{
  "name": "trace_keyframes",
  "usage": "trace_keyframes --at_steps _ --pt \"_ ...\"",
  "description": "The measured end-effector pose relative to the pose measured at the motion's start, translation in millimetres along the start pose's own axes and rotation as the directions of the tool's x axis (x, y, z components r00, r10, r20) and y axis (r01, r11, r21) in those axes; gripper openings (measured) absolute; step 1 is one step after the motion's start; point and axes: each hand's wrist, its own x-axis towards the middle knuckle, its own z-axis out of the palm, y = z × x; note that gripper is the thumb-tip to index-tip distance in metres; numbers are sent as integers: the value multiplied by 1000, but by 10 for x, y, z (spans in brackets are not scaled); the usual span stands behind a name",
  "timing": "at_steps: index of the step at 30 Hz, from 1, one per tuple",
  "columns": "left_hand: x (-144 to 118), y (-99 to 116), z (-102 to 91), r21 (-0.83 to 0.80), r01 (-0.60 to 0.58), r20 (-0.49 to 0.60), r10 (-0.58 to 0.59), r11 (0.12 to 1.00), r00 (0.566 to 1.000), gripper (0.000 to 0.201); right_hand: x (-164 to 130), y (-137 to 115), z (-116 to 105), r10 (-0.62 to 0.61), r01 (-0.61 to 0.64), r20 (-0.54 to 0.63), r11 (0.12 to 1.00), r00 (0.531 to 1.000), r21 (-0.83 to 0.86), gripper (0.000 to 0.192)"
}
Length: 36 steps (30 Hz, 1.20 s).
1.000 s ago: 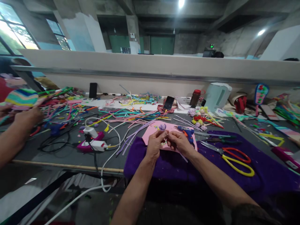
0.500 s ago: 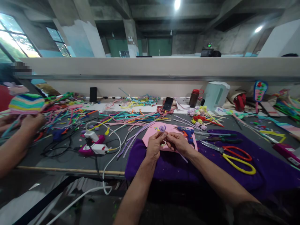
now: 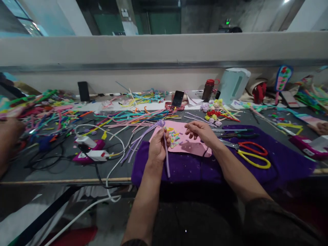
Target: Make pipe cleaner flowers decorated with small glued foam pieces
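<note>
My left hand (image 3: 158,145) is closed around a lilac pipe cleaner flower (image 3: 161,123). Its curled head pokes out above the fingers and a lilac stem (image 3: 167,160) hangs down below them. Over the right part of a pink sheet (image 3: 179,124), my right hand (image 3: 202,134) is raised with loosely bent fingers, and nothing shows between them. Small cut pieces of coloured pipe cleaner (image 3: 174,137) are scattered on the sheet between the hands. The blue glue gun seen earlier is hidden, and a dark cord (image 3: 204,155) shows below my right hand.
Scissors (image 3: 253,153) with red and yellow handles and pliers (image 3: 241,135) lie right on purple cloth (image 3: 179,167). Left are a power strip (image 3: 88,153) and white cables. Behind are pipe cleaners (image 3: 135,118), a phone (image 3: 177,99), a bottle (image 3: 208,90) and a kettle (image 3: 234,85). Another person's hand (image 3: 11,133) is far left.
My hands have parted: the left moved left with the lilac flower and the right drew away to the right, now covering where the glue gun lay. The view has tilted down.
</note>
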Motion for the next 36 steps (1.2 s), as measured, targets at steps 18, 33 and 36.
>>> trace_keyframes --at_steps 18,33,36 --pt "16 -61 1 37 -3 -1 3 999 1000 20 86 240 -115 -225 187 61 597 972 -780 12" --pt "196 431 72 114 -5 90 -5 993 996 16 33 456 275 -275 560 489 356 828 -748 19" --pt "309 270 25 159 18 67 -29 987 997 20 55 483 257 -255 485 420 309 871 -818 20"
